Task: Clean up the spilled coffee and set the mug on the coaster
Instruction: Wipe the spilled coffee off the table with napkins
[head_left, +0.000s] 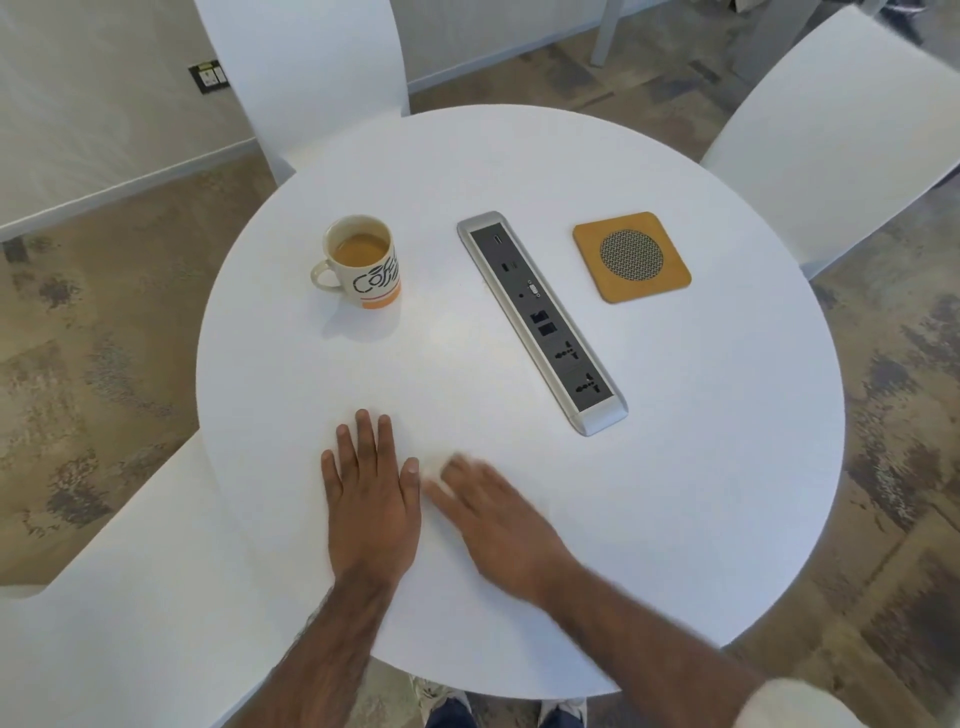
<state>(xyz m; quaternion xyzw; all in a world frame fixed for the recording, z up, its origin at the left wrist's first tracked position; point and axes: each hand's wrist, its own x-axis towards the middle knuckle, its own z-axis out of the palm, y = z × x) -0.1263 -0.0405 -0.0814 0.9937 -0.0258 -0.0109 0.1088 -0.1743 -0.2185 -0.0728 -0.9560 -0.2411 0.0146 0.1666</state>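
Observation:
A cream mug (363, 262) with black lettering and an orange band stands upright on the left of the round white table (675, 467), holding milky coffee, handle to the left. A square tan coaster (631, 256) with a round mesh centre lies at the far right, apart from the mug. My left hand (370, 499) rests flat on the table near the front edge, fingers spread, holding nothing. My right hand (498, 525) lies just beside it, palm down and motion-blurred, also holding nothing. I see no spilled coffee on the tabletop.
A silver and grey power socket strip (540, 319) runs diagonally between mug and coaster. White chairs stand at the back left (311, 67), the right (831, 130) and the near left (130, 597). Patterned carpet surrounds the table.

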